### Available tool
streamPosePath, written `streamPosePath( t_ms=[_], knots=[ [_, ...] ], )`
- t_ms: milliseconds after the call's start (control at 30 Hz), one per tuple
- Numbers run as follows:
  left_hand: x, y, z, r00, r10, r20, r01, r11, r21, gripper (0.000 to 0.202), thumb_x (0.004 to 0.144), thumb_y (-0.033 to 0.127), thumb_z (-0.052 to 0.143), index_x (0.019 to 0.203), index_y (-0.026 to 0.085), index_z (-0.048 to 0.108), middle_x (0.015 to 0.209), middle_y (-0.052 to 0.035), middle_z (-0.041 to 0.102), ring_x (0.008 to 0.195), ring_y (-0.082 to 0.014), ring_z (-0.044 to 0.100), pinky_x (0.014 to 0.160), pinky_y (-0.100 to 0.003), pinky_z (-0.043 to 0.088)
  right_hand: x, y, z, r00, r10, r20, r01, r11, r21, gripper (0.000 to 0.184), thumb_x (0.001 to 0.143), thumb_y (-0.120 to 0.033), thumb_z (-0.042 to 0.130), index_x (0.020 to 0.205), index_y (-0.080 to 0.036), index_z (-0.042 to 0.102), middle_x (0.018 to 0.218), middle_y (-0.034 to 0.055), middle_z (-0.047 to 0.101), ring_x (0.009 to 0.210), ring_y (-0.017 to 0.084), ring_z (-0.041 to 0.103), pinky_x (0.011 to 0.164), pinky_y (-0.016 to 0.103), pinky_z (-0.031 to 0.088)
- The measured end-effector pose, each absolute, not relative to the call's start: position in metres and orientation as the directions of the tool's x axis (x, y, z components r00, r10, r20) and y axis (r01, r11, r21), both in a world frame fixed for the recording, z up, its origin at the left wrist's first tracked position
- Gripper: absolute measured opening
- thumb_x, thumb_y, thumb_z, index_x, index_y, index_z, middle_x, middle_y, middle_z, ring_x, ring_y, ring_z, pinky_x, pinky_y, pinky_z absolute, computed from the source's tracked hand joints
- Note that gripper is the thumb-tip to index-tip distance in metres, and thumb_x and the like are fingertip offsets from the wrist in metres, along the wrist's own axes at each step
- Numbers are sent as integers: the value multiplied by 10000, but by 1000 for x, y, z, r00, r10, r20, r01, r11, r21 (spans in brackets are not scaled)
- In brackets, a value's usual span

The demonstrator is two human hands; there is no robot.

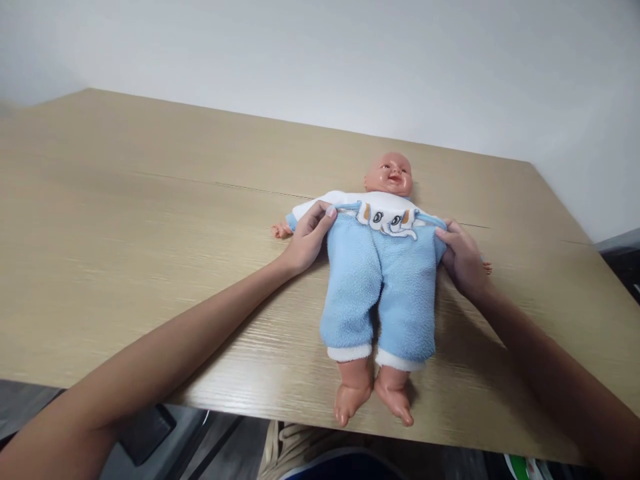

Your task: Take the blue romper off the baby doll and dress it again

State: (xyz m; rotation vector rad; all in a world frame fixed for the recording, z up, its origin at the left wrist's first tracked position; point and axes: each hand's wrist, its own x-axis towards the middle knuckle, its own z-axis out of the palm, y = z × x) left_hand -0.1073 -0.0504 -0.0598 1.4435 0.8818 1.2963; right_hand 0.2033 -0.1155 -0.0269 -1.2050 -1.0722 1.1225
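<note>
A bald baby doll (389,175) lies on its back, its bare feet toward me. It wears a white top (327,198) and fuzzy light-blue pants (353,280) with white cuffs. An elephant face patch (387,219) sits at the middle of the pants' upper edge. My left hand (311,233) pinches that edge at the doll's side on the left, thumb on top. On the opposite side, my right hand (459,257) grips the same edge. Between both hands the waistband is stretched wide. Part of the doll's arm on the right is hidden behind my right hand.
The doll rests on a wooden table (150,267) with thin seams across it. A pale wall (320,60) rises behind. Below the front edge are a dark flat object (147,433) on the left and a green-and-white item (520,465) on the right.
</note>
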Motion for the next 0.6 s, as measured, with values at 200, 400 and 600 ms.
streamPosePath(
  t_ms=[200, 400, 600],
  knots=[
    [-108, -49, -60, 123, 910, 397, 9, -401, 916, 611, 988, 853, 728, 1010, 246, 668, 993, -36, 659, 978, -234, 595, 942, -357, 494, 220, -78, 2, 84, 996, 1, 13, 0, -1000, 172, 822, -349, 836, 851, -278, 682, 715, -23, 620, 706, 193, 582, 680, 302, 536],
    [-102, -53, -64, 78, 892, 446, 46, -450, 892, 528, 1076, 771, 669, 1120, 246, 636, 1053, -44, 656, 1030, -230, 630, 995, -363, 498, 177, -58, 34, 20, 921, 389, 464, 336, -820, 148, 973, -369, 810, 1072, -271, 760, 1158, 50, 803, 1071, 245, 729, 981, 399, 591],
    [-105, -60, -65, 28, 862, 507, 151, -505, 850, 421, 1150, 686, 591, 1204, 270, 634, 1134, -59, 674, 1059, -232, 651, 1029, -388, 530, 103, -5, 55, -506, 839, 199, 518, 480, -708, 90, 925, -259, 891, 987, -255, 825, 1068, 44, 831, 1109, 298, 729, 1149, 494, 544]
  ],
)
